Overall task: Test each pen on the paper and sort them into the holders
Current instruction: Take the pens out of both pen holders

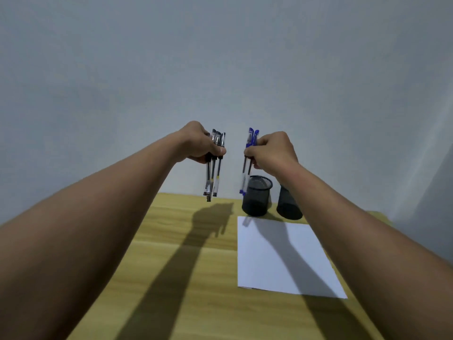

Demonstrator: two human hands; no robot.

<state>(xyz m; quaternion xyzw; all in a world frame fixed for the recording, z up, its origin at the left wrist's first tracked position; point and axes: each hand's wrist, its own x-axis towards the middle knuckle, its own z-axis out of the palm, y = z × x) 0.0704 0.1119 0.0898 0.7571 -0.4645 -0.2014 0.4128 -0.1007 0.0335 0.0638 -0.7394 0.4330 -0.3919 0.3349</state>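
My left hand [199,144] is raised above the table, closed around a bunch of black pens [213,176] that hang downward with caps up. My right hand [272,149] is held level with it and grips two blue pens [245,173], also hanging down. Below the right hand stand two black mesh holders: one [257,196] in full sight, the other [289,204] partly hidden behind my right forearm. A white sheet of paper [277,256] lies flat on the wooden table [186,241] just in front of the holders.
A plain grey wall rises behind the table's far edge. Shadows of both arms fall across the wood and the paper. The table's right edge runs close past the paper.
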